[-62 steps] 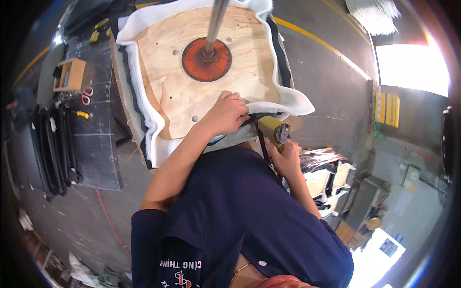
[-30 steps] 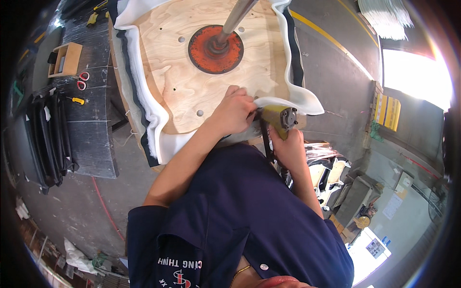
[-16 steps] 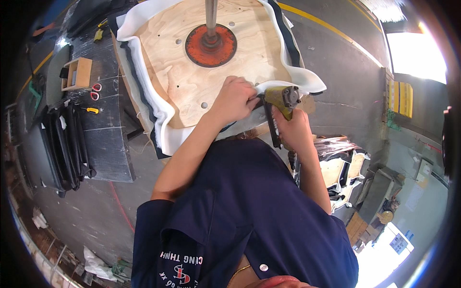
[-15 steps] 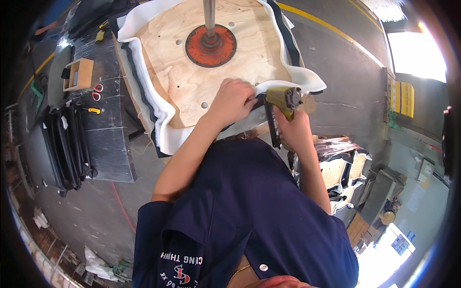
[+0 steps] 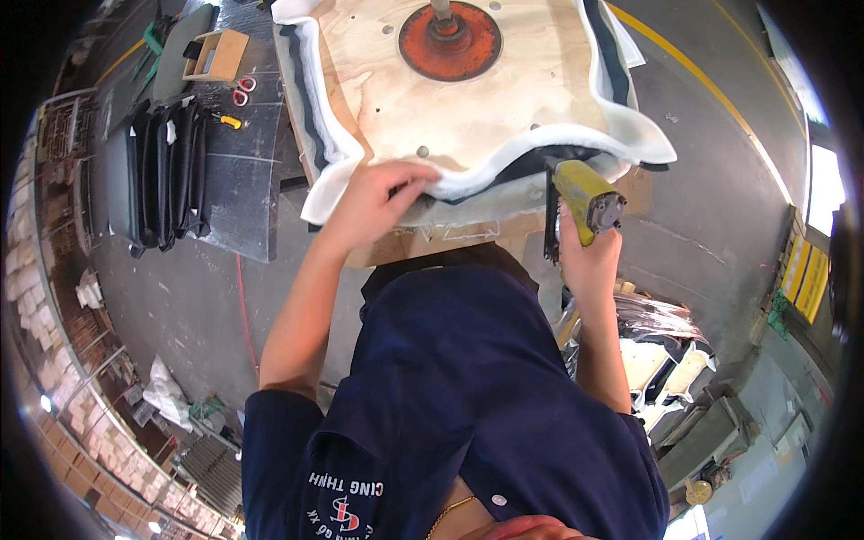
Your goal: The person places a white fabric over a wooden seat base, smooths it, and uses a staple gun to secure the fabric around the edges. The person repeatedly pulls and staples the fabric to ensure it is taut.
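A pale plywood panel (image 5: 468, 121) lies on white padding (image 5: 526, 144), whose edge curls up around it, with dark fabric (image 5: 544, 160) along the outside. Near the panel's front left corner, my left hand (image 5: 378, 202) pinches the padding edge, fingers closed. My right hand (image 5: 589, 256) is wrapped around the handle of a yellow-green staple gun (image 5: 585, 191). The gun's nose is close to the dark fabric at the front right; I cannot tell whether it touches. A round orange-red disc (image 5: 486, 54) on a metal rod rests on the panel's middle.
On the left, a dark table (image 5: 243, 180) carries folded black covers (image 5: 166, 171), red-handled scissors (image 5: 243, 88), a yellow-handled screwdriver (image 5: 229, 121) and a small wooden box (image 5: 225, 56). Padded panels (image 5: 670, 364) are stacked at my right. A yellow line (image 5: 693, 67) crosses the floor.
My left hand has moved left along the front edge toward the corner. The staple gun has swung right, away from the left hand. The whole view has shifted, showing the panel higher and further right.
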`<state>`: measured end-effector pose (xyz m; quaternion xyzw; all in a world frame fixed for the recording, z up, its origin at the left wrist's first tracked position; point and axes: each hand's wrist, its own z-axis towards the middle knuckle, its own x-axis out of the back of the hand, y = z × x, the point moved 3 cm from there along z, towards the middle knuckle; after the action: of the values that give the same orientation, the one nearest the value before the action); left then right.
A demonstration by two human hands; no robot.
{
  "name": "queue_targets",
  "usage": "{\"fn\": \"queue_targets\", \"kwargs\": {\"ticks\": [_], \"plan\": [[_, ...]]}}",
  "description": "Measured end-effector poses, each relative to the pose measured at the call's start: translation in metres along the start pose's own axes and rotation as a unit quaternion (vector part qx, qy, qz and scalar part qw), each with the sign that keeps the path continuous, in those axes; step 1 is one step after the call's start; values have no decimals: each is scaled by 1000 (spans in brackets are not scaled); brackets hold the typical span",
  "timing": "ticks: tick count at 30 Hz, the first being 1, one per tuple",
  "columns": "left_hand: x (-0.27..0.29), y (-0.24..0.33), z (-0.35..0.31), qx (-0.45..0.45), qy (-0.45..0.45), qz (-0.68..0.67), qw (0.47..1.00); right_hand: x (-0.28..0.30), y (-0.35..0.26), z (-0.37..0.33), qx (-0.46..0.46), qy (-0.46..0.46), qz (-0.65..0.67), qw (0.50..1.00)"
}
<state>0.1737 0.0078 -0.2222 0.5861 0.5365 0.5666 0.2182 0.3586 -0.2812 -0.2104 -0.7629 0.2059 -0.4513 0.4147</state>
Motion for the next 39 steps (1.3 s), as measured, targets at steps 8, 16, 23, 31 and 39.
{"fn": "queue_targets", "kwargs": {"ticks": [8, 16, 23, 31, 39], "plan": [[-17, 11, 5, -213, -20, 224, 951, -19, 10, -27, 84, 34, 39, 995], [-11, 9, 25, -280, -76, 317, 903, -42, 19, -46, 117, 121, -57, 984], [-20, 18, 35, -320, -87, 384, 862, -43, 6, -52, -5, 118, -73, 990], [-18, 20, 17, -376, -98, 395, 832, -43, 10, -53, -15, 118, -105, 987], [10, 8, 64, -335, -136, 353, 863, -51, 14, -59, 16, 120, -84, 989]]}}
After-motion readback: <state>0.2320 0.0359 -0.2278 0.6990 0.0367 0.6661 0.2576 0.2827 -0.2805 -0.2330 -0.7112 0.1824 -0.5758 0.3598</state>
